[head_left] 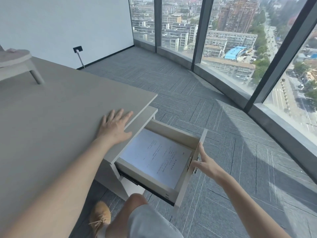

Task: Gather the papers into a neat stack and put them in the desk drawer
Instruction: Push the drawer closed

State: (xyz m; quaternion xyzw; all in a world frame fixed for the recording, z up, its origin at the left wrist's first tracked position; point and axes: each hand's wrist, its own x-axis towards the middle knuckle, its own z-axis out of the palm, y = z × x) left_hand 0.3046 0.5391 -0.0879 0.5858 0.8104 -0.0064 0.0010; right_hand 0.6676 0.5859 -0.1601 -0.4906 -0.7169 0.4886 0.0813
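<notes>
One stack of papers [155, 156] is lying flat inside the pulled-out drawer [173, 133], centre of frame, printed side up, edges looking squared; nothing else visible in there. Left hand [115, 126] is resting palm-down on the table [51, 117] near its corner, fingers [120, 115] spread and released, holding nothing. Right hand [205, 163] is touching the drawer front [192, 167] at centre right, thumb up along the inner face, fingers partly hidden behind the panel, so whether they are hooking or just pressing is hard to tell. Step in hand is likely closing the drawer: pushing straight along the runners, steady, keeping the thumb off the inner face so it is not getting pinched under the table edge. Sheets are sitting below the rim, so probably not snagging. Person's knee [135, 201] and tan shoe [101, 214] at bottom centre are beside the drawer's near corner, not blocking travel. Small stool-like stand [17, 63] is sitting upper left on the table, well apart.
</notes>
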